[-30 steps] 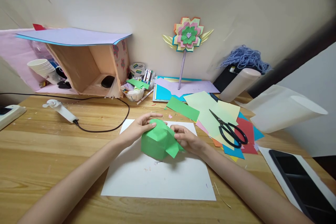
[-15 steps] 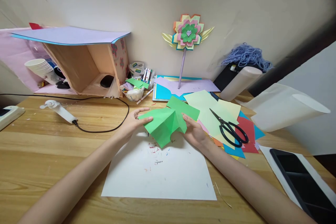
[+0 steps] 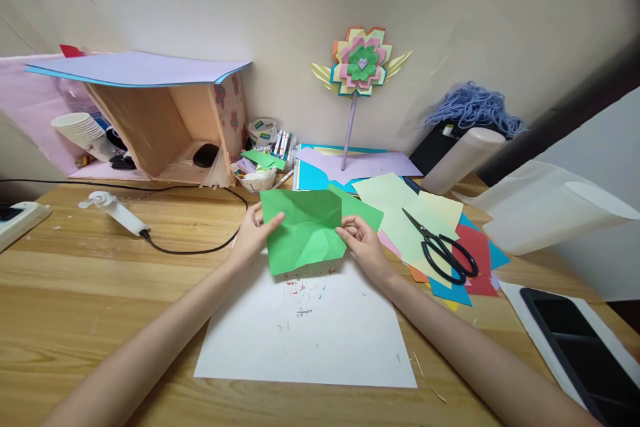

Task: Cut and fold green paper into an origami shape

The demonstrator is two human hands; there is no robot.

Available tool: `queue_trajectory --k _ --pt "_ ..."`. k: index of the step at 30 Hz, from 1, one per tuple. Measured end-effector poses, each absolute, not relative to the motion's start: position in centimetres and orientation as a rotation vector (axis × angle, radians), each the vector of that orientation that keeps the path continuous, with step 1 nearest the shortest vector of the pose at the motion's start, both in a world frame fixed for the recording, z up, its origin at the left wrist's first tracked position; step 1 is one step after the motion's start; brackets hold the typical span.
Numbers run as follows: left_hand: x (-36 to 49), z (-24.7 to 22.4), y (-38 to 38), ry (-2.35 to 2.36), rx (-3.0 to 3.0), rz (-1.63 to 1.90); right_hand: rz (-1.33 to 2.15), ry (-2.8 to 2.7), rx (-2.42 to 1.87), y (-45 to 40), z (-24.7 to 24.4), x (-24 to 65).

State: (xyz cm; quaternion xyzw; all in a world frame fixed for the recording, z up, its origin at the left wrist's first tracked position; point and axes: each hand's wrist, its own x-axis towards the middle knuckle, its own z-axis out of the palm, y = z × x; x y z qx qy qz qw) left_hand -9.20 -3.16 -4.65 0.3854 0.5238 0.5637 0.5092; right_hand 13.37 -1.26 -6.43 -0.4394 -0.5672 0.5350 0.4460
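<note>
Head view, both hands point(image 3: 367, 248) pinching creased green paper point(image 3: 305, 230), over marked white sheet point(image 3: 310, 353)

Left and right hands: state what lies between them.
In the head view, a creased green sheet spans from the left hand to the right hand.

The left forearm point(image 3: 150, 340) and right forearm point(image 3: 465, 340) were extended forward and angled inward toward the green sheet point(image 3: 305, 230). I saw the left hand point(image 3: 251, 235) gripping its left edge, thumb on the near face, fingers partly hidden behind. The right hand point(image 3: 364, 245) pinched the right edge, fingers curled.
</note>
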Motion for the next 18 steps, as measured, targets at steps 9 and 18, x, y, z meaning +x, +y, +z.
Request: queue_trajectory --k 9,18 --pt "-8.8 -5.7 -3.9 1.371 0.977 1.183 1.561 -1.519 -1.158 -2.1 -5.7 13.3" --pt "-9.0 -6.1 -3.6 1.342 0.964 1.169 1.460 -1.445 -1.086 -2.2 -5.6 13.8"
